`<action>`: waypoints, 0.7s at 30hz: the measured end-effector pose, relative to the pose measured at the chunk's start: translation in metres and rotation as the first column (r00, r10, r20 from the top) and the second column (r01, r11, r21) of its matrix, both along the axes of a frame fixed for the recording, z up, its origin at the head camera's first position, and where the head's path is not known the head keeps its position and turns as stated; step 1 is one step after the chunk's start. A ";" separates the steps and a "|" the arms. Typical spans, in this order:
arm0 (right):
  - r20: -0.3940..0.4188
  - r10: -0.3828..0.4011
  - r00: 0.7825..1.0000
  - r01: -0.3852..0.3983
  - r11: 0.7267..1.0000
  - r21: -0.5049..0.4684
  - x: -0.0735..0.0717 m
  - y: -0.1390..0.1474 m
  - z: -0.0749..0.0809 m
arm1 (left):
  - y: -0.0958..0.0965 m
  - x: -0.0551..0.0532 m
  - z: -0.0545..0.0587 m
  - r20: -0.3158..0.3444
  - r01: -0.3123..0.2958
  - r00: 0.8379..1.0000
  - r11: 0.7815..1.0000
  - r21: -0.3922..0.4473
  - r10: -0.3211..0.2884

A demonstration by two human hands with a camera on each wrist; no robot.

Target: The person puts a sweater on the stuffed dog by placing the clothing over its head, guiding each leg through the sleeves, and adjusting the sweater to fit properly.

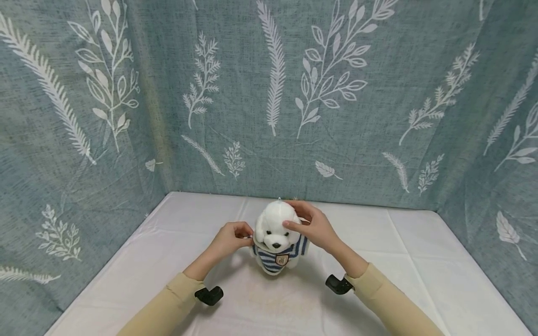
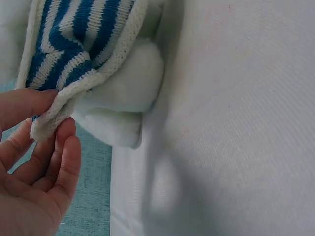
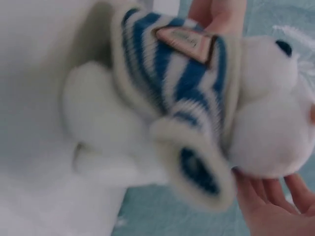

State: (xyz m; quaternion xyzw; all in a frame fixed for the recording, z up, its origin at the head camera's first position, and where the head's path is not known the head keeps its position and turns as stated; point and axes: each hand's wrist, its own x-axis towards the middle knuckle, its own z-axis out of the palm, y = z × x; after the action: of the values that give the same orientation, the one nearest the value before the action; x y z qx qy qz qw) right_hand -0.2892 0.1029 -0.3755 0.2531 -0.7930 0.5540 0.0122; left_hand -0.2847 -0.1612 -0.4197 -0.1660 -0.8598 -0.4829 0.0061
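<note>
A white plush dog [image 1: 276,215] sits upright on the table, facing me, in a blue-and-white striped knit sweater [image 1: 267,259] with a badge [image 1: 282,259] on its chest. My left hand [image 1: 229,240] is at the dog's side on the left. In the left wrist view, its thumb and fingers pinch the cream knit edge [image 2: 74,92] of the sweater. My right hand [image 1: 316,228] holds the dog's head from the right, thumb across the front and fingers behind. The right wrist view shows the near sleeve [image 3: 224,194] hanging with its blue inside visible.
A white cloth [image 1: 403,280] covers the table. Blue-green curtains [image 1: 235,93] with white leaf prints stand behind it and on both sides. A black wrist device [image 1: 209,296] shows below the left sleeve, and another black device [image 1: 338,284] below the right.
</note>
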 end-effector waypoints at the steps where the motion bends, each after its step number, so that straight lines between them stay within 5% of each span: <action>1: 0.003 -0.002 1.000 0.002 1.000 -0.004 -0.001 0.004 -0.003 | 0.000 0.000 0.000 -0.001 0.003 1.000 1.000 0.004 -0.003; 7: 0.090 -0.087 0.992 0.089 0.996 -0.021 -0.006 0.031 -0.019 | -0.008 0.000 -0.002 0.028 0.075 0.997 0.996 0.041 -0.076; 13: 0.158 -0.088 0.984 0.059 0.981 0.182 0.000 0.041 -0.033 | -0.014 0.006 0.001 0.083 0.142 0.985 0.985 0.102 -0.151; 16: 0.177 -0.068 0.982 0.023 0.970 0.243 0.001 0.040 -0.038 | -0.013 0.007 0.001 0.099 0.136 0.984 0.985 0.110 -0.147; 21: 0.135 -0.113 0.984 0.083 0.974 0.212 -0.001 0.043 -0.035 | -0.015 0.002 0.003 0.136 0.057 0.988 0.986 0.158 -0.079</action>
State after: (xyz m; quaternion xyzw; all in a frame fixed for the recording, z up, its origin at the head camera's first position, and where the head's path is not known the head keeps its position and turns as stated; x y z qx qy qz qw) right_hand -0.2898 0.1460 -0.4101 0.1722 -0.8564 0.4847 -0.0447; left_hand -0.2824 -0.1758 -0.4168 -0.1595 -0.8120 -0.5584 -0.0587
